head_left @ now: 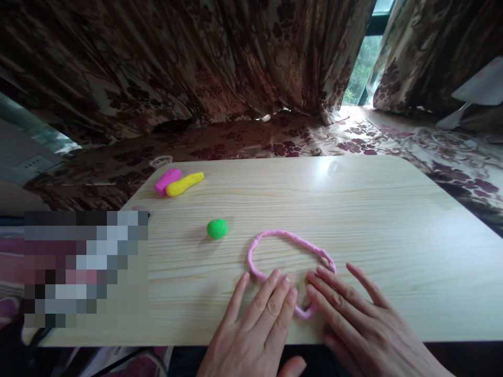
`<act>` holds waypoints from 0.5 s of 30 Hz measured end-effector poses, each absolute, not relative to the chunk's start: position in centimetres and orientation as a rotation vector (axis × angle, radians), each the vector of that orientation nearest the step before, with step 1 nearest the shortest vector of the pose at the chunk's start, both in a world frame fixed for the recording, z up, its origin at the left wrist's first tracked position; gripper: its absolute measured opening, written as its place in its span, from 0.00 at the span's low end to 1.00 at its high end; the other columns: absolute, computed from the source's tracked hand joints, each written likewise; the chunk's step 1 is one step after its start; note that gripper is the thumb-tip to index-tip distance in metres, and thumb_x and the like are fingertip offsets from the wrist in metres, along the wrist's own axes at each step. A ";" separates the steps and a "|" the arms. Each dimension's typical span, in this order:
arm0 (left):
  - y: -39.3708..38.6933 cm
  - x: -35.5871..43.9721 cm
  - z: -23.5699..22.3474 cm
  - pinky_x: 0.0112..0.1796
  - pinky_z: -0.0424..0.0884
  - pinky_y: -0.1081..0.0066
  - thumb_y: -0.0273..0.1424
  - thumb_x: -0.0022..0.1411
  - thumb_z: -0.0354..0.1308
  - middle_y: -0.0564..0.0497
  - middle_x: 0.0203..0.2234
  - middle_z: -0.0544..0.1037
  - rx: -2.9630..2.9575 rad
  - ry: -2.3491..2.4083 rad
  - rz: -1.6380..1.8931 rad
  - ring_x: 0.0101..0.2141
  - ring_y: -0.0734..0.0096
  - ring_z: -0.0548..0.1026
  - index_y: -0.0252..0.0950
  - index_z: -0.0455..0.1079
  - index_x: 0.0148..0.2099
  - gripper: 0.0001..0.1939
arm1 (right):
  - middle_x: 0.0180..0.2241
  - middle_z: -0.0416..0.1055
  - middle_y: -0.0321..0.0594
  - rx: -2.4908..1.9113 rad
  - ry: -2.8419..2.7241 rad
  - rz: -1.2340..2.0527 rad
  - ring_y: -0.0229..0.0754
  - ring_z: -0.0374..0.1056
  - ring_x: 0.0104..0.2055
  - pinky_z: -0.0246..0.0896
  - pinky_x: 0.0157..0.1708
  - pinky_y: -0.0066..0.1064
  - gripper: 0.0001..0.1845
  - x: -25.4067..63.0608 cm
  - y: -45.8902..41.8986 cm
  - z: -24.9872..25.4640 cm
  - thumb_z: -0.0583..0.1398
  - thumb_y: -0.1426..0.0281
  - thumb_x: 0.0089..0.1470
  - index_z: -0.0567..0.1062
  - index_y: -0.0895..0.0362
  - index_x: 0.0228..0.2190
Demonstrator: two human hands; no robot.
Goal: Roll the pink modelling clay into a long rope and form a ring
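Observation:
A thin pink roll of modelling clay [291, 234] lies on the wooden table in a rounded loop, its near side dipping to a point. My left hand [255, 319] rests flat over the near left part of the loop, fingers stretched out. On the near right part lies my right hand [353, 314], also flat with fingers extended. Both hands cover stretches of the roll, so whether its ends join there is hidden. Beyond my left hand sits a green ball of clay [217, 229], apart from the loop.
At the far left of the table [412, 220], a yellow clay piece [184, 184] leans against a magenta lump [168, 180]. A blurred-out object [90, 262] covers the left edge. Behind are patterned curtains [236, 63], and a white lamp [481, 84] stands at the right.

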State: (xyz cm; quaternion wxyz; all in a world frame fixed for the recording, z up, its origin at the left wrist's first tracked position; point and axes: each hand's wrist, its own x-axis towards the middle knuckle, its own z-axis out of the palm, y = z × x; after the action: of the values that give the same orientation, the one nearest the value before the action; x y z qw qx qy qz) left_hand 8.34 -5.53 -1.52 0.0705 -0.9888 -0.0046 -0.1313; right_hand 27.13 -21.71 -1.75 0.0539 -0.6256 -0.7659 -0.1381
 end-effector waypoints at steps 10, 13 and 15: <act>-5.7 7.8 -1.6 0.60 0.34 0.57 0.40 0.64 0.45 0.50 0.56 0.66 -2.930 -0.028 -0.372 0.58 0.63 0.58 0.35 0.62 0.58 0.24 | 0.59 0.57 0.45 -1.869 -2.380 -0.397 0.49 0.50 0.62 0.22 0.63 0.48 0.28 27.2 -21.5 -1.6 0.52 0.58 0.58 0.65 0.61 0.54; -5.6 7.3 -1.7 0.61 0.35 0.59 0.33 0.64 0.46 0.52 0.55 0.68 -2.904 0.034 -0.392 0.59 0.66 0.57 0.38 0.63 0.57 0.20 | 0.58 0.58 0.44 -1.813 -2.412 -0.451 0.48 0.50 0.62 0.23 0.63 0.47 0.28 27.3 -22.2 -1.9 0.53 0.56 0.58 0.65 0.59 0.54; -5.7 7.5 -1.8 0.60 0.35 0.59 0.37 0.64 0.46 0.49 0.56 0.67 -2.927 -0.017 -0.404 0.59 0.64 0.56 0.36 0.62 0.58 0.22 | 0.58 0.58 0.45 -1.846 -2.369 -0.409 0.48 0.50 0.62 0.24 0.63 0.47 0.29 27.1 -22.0 -1.8 0.52 0.56 0.58 0.65 0.60 0.54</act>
State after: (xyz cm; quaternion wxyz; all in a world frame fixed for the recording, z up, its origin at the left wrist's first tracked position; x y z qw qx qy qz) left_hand 7.54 -5.68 -1.82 0.0930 -0.9863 -0.0056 -0.1362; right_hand 27.13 -22.04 -1.80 0.0554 -0.6080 -0.7804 -0.1347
